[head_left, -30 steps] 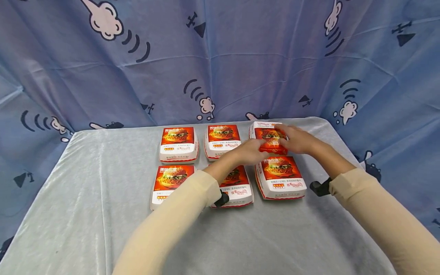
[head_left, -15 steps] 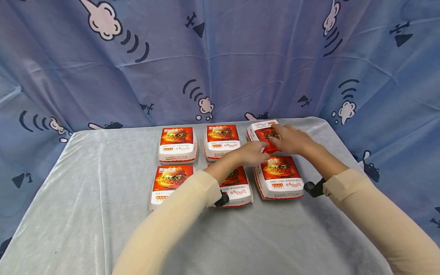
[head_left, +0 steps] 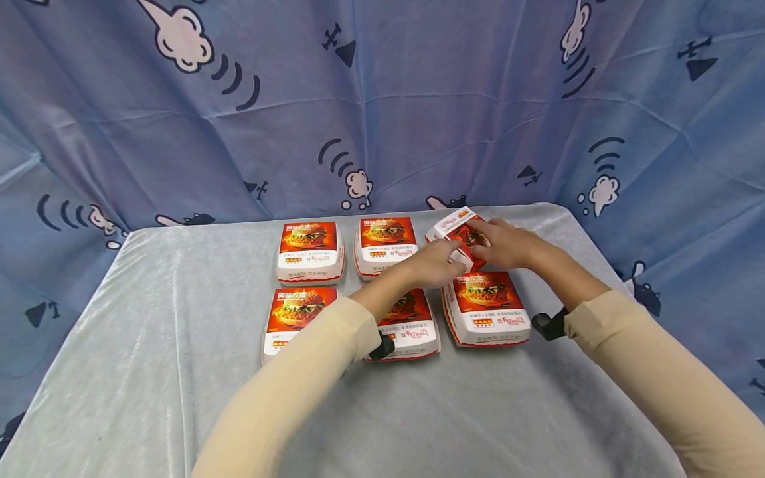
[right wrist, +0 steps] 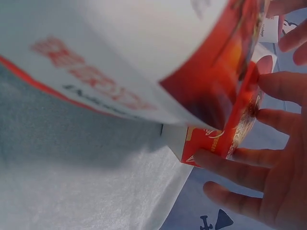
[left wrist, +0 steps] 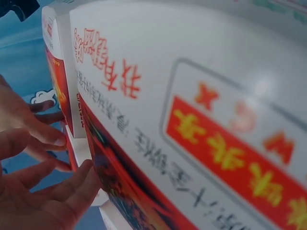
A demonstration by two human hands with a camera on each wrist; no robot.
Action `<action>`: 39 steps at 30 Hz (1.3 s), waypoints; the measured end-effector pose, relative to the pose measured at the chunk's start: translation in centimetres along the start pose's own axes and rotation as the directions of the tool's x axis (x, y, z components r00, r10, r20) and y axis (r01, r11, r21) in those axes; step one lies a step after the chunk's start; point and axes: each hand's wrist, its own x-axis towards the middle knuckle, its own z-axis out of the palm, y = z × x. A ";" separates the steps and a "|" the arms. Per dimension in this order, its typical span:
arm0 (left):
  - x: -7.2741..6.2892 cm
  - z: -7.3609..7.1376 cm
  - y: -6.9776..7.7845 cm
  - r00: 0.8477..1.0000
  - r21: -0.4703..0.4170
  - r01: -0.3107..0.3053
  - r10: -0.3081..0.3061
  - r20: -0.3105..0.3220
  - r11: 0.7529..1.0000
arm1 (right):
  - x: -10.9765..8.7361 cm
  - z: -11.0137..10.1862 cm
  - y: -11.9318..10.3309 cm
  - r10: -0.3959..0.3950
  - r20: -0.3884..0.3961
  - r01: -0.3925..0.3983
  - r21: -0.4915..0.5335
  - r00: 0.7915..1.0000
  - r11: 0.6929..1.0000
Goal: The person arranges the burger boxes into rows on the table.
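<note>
A red-and-white burger box [head_left: 455, 230] at the back right of the table stands turned askew, one corner pointing away from me. My right hand [head_left: 508, 244] holds it on its right side, thumb and fingers on the printed lid. My left hand [head_left: 435, 264] touches its near left side, fingers mostly extended. In the right wrist view my right hand [right wrist: 276, 153] has its fingertips spread along the box's red face. The left wrist view shows my left hand [left wrist: 55, 194] with loosely straight fingers. Just in front lies another burger box [head_left: 487, 305], its picture upright.
Two burger boxes, one at the back left [head_left: 309, 251] and one at the back middle [head_left: 387, 242], complete the rear row. Two front boxes, the left [head_left: 299, 312] and the middle [head_left: 412, 332], lie partly under my left arm. A patterned blue curtain [head_left: 418, 133] hangs behind the grey-clothed table [head_left: 197, 299].
The back-right burger box has turned counterclockwise and shifted slightly left under my hands. My right hand has moved a little left with it. The other boxes stay where they were.
</note>
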 end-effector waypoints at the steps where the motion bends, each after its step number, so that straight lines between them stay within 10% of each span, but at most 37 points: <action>1: 0.0 0.0 0.0 1.000 0.000 -0.001 0.001 -0.003 1.000 | 0.0 0.0 0.1 -0.008 0.002 0.008 0.003 1.000 1.000; 29: 0.4 0.0 0.4 1.000 0.103 0.024 -0.024 0.000 0.994 | 0.1 -0.1 1.1 -0.146 -0.020 0.147 0.034 0.989 0.989; 39: 0.4 0.2 0.3 0.999 0.054 0.035 -0.036 0.027 0.998 | -0.3 0.0 0.4 0.022 -0.074 -0.024 -0.022 0.997 0.999</action>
